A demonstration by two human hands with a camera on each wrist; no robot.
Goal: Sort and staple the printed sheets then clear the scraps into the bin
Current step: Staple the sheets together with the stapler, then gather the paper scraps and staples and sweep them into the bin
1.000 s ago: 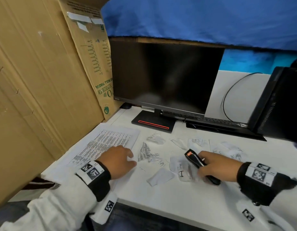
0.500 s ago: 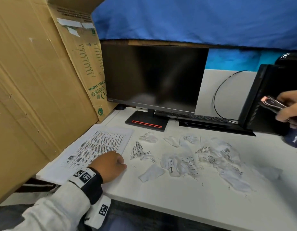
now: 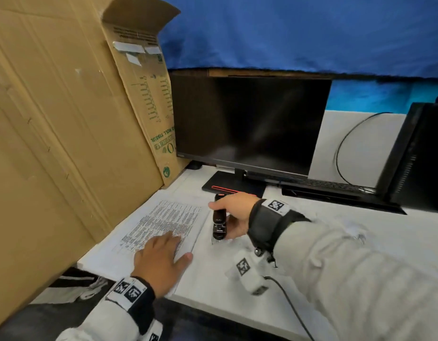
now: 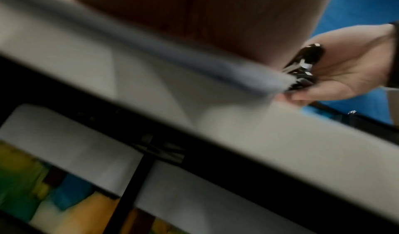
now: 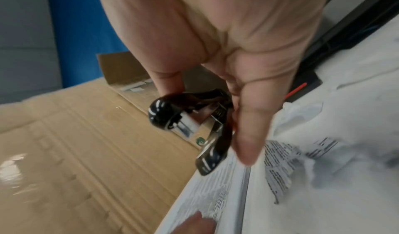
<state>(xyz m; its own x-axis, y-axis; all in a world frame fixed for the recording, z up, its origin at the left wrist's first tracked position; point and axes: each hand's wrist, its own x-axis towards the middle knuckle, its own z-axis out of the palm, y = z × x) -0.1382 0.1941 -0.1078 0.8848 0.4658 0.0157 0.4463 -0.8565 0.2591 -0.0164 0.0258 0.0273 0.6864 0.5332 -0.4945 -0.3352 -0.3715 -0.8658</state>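
Stapler (image 3: 219, 221) is sitting gripped in my right hand (image 3: 234, 219) at the printed sheets (image 3: 163, 219) edge, left hand (image 3: 161, 259) lying flat, fingers (image 3: 174, 238) straight, pinning them against shifting.

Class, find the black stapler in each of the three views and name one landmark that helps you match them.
Head: stapler at centre, gripped by the right hand, beside the printed sheets.
Left wrist: stapler at upper right, in the right hand.
Right wrist: stapler at centre, under the fingers.
Shared landmark: the printed sheets' edge.
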